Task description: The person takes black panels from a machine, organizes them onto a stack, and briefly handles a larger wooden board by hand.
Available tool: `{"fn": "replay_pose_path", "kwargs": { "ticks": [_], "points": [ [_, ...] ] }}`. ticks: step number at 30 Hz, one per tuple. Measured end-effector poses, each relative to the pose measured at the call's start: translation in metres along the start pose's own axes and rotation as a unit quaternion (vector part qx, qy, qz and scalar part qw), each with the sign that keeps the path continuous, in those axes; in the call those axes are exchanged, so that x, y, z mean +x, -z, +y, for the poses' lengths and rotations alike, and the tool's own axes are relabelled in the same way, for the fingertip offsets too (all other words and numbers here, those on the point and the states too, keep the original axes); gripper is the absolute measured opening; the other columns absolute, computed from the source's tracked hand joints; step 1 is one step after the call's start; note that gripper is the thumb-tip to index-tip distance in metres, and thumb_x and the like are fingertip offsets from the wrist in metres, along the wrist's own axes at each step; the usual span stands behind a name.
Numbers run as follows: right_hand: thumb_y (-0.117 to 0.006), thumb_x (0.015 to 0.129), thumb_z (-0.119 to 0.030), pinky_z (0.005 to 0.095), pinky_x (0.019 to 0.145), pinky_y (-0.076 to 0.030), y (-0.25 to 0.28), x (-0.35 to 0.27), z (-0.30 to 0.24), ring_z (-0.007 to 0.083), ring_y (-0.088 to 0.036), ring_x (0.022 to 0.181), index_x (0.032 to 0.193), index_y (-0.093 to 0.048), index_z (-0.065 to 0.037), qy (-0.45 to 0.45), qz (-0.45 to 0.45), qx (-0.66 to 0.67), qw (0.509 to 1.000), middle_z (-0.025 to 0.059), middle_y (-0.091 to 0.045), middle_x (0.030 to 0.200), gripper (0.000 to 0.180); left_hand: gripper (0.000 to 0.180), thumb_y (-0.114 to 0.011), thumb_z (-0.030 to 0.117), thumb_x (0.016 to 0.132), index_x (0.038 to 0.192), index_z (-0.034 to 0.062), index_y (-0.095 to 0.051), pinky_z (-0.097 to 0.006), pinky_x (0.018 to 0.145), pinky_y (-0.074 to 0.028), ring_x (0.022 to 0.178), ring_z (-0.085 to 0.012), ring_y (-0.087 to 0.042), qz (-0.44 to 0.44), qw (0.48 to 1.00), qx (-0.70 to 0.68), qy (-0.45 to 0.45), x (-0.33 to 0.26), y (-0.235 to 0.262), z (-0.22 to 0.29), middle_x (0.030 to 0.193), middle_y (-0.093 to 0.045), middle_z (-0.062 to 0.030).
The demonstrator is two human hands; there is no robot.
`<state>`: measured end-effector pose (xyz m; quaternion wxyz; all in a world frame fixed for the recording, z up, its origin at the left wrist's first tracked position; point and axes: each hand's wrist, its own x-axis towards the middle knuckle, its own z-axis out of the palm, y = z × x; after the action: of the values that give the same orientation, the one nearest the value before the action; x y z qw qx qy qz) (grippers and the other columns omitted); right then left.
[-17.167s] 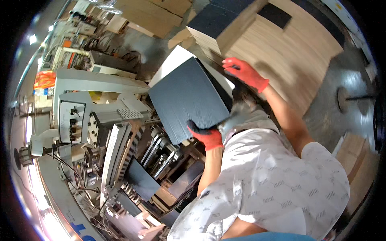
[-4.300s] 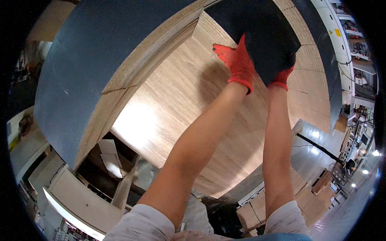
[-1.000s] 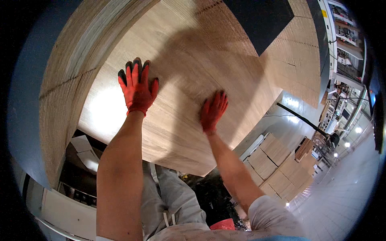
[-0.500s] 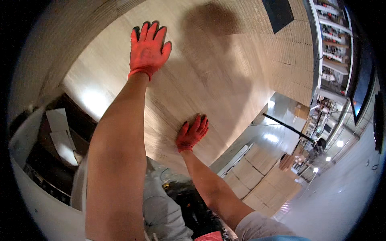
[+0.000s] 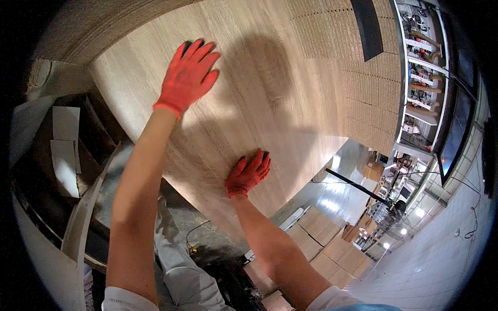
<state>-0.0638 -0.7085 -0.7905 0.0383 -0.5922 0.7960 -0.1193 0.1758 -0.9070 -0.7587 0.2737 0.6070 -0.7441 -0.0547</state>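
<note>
Bright overhead light. Soft glare patch on the wood-grain panel (image 5: 270,103); a broad dark shadow falls across it above the right hand (image 5: 249,173). Strong fisheye bending and black vignette at rim. Focus mostly sharp.

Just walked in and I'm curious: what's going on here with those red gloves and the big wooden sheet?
A person in red gloves has both hands flat on a large light wood-grain panel. The left hand is spread wide, far out on the panel; the right hand presses nearer its lower edge. Neither hand grips anything. Stacks of similar panels lie on the floor beyond, and shelves stand at the far right.
</note>
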Motion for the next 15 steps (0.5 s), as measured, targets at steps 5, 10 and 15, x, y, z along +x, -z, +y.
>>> {"fn": "replay_pose_path", "kwargs": {
  "ticks": [5,10,15],
  "points": [
    [-0.052,0.091,-0.027,0.0508,0.114,-0.02,-0.002,0.008,0.012,0.0387,-0.029,0.137,0.139,-0.043,-0.004,0.009,0.004,-0.007,1.0,0.0203,-0.035,0.148,0.054,0.038,-0.062,0.027,0.086,0.121,0.0112,-0.061,-0.05,0.11,-0.028,0.128,-0.0316,-0.044,0.013,0.993,0.06,0.1,-0.075,0.048,0.013,0.135,-0.052,-0.0079],
    [-0.052,0.091,-0.022,0.0482,0.113,-0.021,-0.002,0.005,0.001,0.0345,-0.031,0.136,0.14,-0.042,-0.003,0.056,0.014,-0.059,0.997,0.0182,-0.036,0.148,0.053,0.042,-0.065,0.031,0.085,0.125,0.0179,-0.06,-0.058,0.11,-0.02,0.132,-0.0337,-0.04,0.004,0.961,0.062,0.269,-0.16,0.061,0.02,0.142,-0.047,-0.0067],
    [-0.048,0.095,-0.028,0.0443,0.104,-0.028,-0.086,-0.038,-0.004,0.03,-0.039,0.126,0.135,-0.047,-0.007,0.114,-0.008,-0.07,0.991,0.0133,-0.042,0.138,0.045,0.047,-0.065,0.021,0.084,0.13,0.0169,-0.057,-0.047,0.112,-0.023,0.135,-0.0261,-0.035,0.138,0.813,-0.458,0.332,-0.24,-0.018,-0.012,0.147,-0.04,-0.0036]
  ]
}}
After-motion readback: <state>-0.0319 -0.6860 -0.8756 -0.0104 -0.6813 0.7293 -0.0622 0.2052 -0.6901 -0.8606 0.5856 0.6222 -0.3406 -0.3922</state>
